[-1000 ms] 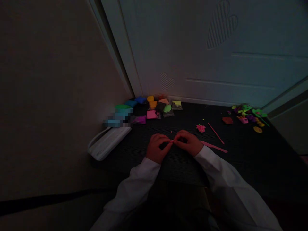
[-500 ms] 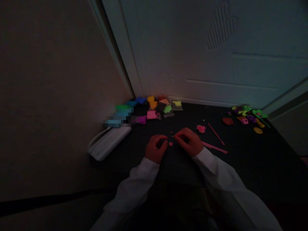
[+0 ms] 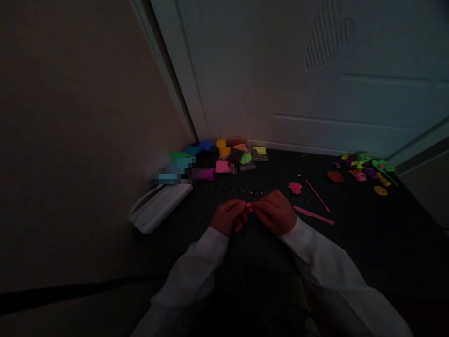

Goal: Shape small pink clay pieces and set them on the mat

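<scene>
My left hand (image 3: 228, 217) and my right hand (image 3: 275, 213) meet over the dark table, fingertips almost together. Between them is a small piece of pink clay (image 3: 249, 205), pinched by both hands; its shape is partly covered by the fingers. Two tiny pink clay bits (image 3: 251, 192) lie just beyond the fingertips. To the right of my right hand rests a pink modelling knife (image 3: 314, 215), with a thin pink stick tool (image 3: 317, 196) behind it. A pink petalled clay flower (image 3: 295, 188) sits near the stick.
Several packets of coloured clay, one of them pink (image 3: 222, 166), lie along the back left. A white power strip (image 3: 162, 208) stands at the left edge. At the right are a reddish-brown lump (image 3: 335, 176), a yellow disc (image 3: 380, 190) and a green clay flower (image 3: 383, 166). A white panel (image 3: 294, 70) rises behind.
My hands parted, leaving a pink clay piece on the table between them, then came back together with pink clay at the fingertips. A second pink speck now shows beyond them. The view shifted slightly.
</scene>
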Tool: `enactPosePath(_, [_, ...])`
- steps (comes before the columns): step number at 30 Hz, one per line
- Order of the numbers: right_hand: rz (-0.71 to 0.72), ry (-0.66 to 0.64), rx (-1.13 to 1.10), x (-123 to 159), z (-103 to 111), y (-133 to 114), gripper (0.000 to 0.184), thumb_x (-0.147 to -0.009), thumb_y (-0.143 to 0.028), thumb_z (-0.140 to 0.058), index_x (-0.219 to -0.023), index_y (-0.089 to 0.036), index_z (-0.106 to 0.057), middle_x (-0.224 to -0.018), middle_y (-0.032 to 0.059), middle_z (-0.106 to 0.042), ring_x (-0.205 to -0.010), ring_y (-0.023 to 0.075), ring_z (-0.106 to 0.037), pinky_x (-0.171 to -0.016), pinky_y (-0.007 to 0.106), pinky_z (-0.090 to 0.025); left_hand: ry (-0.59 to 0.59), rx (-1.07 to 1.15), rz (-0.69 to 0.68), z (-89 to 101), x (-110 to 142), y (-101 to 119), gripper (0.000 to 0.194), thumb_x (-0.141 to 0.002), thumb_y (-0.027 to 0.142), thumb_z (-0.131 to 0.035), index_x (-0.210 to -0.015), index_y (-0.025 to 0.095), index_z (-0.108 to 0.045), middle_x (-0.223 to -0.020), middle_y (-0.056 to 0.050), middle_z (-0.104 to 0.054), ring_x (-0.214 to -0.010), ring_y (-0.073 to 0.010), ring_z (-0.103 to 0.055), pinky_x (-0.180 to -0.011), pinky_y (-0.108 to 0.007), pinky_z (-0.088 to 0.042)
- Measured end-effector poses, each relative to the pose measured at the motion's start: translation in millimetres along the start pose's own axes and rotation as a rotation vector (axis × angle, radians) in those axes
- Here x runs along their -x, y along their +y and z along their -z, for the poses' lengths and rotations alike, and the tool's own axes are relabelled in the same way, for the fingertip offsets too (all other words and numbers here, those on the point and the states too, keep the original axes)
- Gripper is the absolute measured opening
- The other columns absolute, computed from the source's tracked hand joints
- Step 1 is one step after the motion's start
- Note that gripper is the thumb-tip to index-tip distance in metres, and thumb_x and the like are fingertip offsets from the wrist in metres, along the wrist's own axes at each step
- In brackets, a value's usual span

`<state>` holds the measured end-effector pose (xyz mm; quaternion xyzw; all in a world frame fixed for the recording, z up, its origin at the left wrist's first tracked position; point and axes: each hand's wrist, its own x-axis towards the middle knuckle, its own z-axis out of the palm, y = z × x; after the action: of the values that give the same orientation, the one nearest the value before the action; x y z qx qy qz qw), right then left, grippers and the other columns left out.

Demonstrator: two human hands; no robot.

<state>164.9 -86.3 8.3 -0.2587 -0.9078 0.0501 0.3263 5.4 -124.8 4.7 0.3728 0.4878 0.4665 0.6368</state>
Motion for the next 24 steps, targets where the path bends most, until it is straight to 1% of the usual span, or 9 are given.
enactPosePath(3, [0.000,-0.023,-0.004,0,1,-1,0.019,-0.074,-0.021,-0.045,-0.091,-0.021,-0.054,-0.075,0.0024,-0.057,-0.072,0.0135,-0.049,-0.067,0.030,-0.032,-0.018,-0.006,0.003,1.1,-1,-2,0.025,-0.063,0.036,-0.054,-0.072,0.014,-0.052,-0.054,0.002,-0.050,-0.036,-0.0044,-0.041,-0.028,-0.015,-0.024])
enactPosePath(5, [-0.038,-0.030,-0.038,-1,2,-3,0.019,-0.074,-0.022,-0.045,-0.091,-0.020,-0.054,-0.078,0.0032,-0.056,-0.074,0.0141,-0.048,-0.068,0.031,-0.033,0.013,-0.006,-0.017,-0.2,-1,-2,0.024,-0.062,0.036,-0.055,-0.072,0.014,-0.053,-0.051,0.003,-0.048,-0.034,-0.0031,-0.038,-0.028,-0.015,-0.024])
enactPosePath(7, [-0.123,-0.007,-0.103,-3,4,-7,0.022,-0.074,-0.024,-0.046,-0.094,-0.019,-0.052,-0.081,0.0044,-0.056,-0.077,0.0147,-0.048,-0.069,0.031,-0.034,0.069,-0.015,-0.041,-2.8,-1,-2,0.025,-0.061,0.036,-0.056,-0.070,0.013,-0.053,-0.051,0.003,-0.048,-0.033,-0.0027,-0.037,-0.028,-0.015,-0.023])
enactPosePath(9, [-0.239,0.022,-0.197,-5,6,-9,0.026,-0.074,-0.025,-0.045,-0.099,-0.018,-0.049,-0.082,0.0047,-0.054,-0.076,0.0141,-0.048,-0.068,0.029,-0.036,0.135,-0.035,-0.074,-5.4,0,0,0.026,-0.060,0.037,-0.056,-0.070,0.013,-0.054,-0.050,0.003,-0.049,-0.032,-0.0024,-0.036,-0.027,-0.015,-0.022])
enactPosePath(12, [-0.361,0.019,-0.357,-8,6,-10,0.023,-0.075,-0.026,-0.044,-0.096,-0.018,-0.051,-0.079,0.0035,-0.052,-0.071,0.0120,-0.048,-0.065,0.026,-0.039,0.183,-0.100,-0.117,-8.0,1,2,0.027,-0.059,0.037,-0.057,-0.070,0.012,-0.056,-0.049,0.003,-0.049,-0.030,-0.0020,-0.034,-0.027,-0.016,-0.023])
enactPosePath(15, [-0.381,-0.026,-0.477,-11,4,-9,0.016,-0.075,-0.027,-0.045,-0.083,-0.019,-0.055,-0.077,0.0025,-0.053,-0.072,0.0117,-0.049,-0.066,0.026,-0.040,0.208,-0.177,-0.151,-8.6,2,3,0.028,-0.058,0.038,-0.058,-0.069,0.012,-0.057,-0.049,0.003,-0.050,-0.030,-0.0019,-0.034,-0.028,-0.017,-0.023])
enactPosePath(17, [-0.394,-0.033,-0.511,-12,3,-9,0.014,-0.075,-0.029,-0.046,-0.077,-0.019,-0.056,-0.075,0.0020,-0.053,-0.071,0.0117,-0.049,-0.067,0.026,-0.040,0.215,-0.212,-0.162,-8.1,2,3,0.028,-0.058,0.038,-0.058,-0.069,0.013,-0.057,-0.048,0.003,-0.050,-0.031,-0.0020,-0.034,-0.028,-0.017,-0.024])
enactPosePath(20, [-0.406,-0.009,-0.522,-12,2,-9,0.013,-0.073,-0.029,-0.048,-0.072,-0.019,-0.056,-0.074,0.0016,-0.053,-0.069,0.0112,-0.049,-0.066,0.026,-0.040,0.185,-0.249,-0.159,-6.6,3,3,0.028,-0.059,0.038,-0.056,-0.071,0.013,-0.057,-0.049,0.003,-0.051,-0.033,-0.0028,-0.037,-0.030,-0.017,-0.026])
enactPosePath(24, [-0.411,-0.013,-0.516,-11,0,-8,0.013,-0.073,-0.028,-0.048,-0.071,-0.018,-0.055,-0.073,0.0016,-0.053,-0.068,0.0108,-0.049,-0.063,0.025,-0.040,0.168,-0.278,-0.189,-5.0,3,3,0.026,-0.061,0.036,-0.056,-0.076,0.014,-0.057,-0.056,0.000,-0.056,-0.039,-0.0047,-0.043,-0.035,-0.017,-0.031])
